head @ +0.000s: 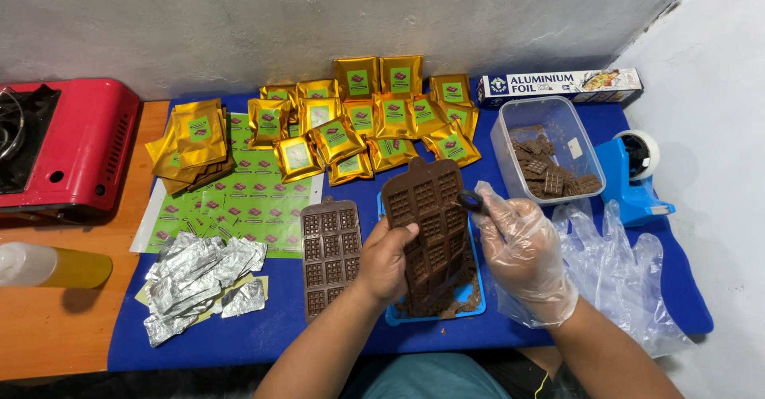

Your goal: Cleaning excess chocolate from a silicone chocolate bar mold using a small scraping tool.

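My left hand point(385, 262), bare, grips the left edge of a brown silicone chocolate mould point(426, 208) and holds it tilted up over a blue tray point(476, 299) with brown crumbs. My right hand point(522, 251), in a clear plastic glove, holds a small dark tool point(470, 201) against the mould's right side. A second brown mould point(330, 254) lies flat on the blue mat just left of my left hand.
Several gold pouches point(358, 124) with green labels lie at the back, a green label sheet point(247, 200) left of centre, crumpled foil pieces point(195, 275) front left. A clear tub point(546, 148) of chocolate pieces, foil box point(558, 86), blue tape dispenser point(637, 180), spare gloves point(617, 267), red stove point(68, 148), yellow bottle point(52, 266).
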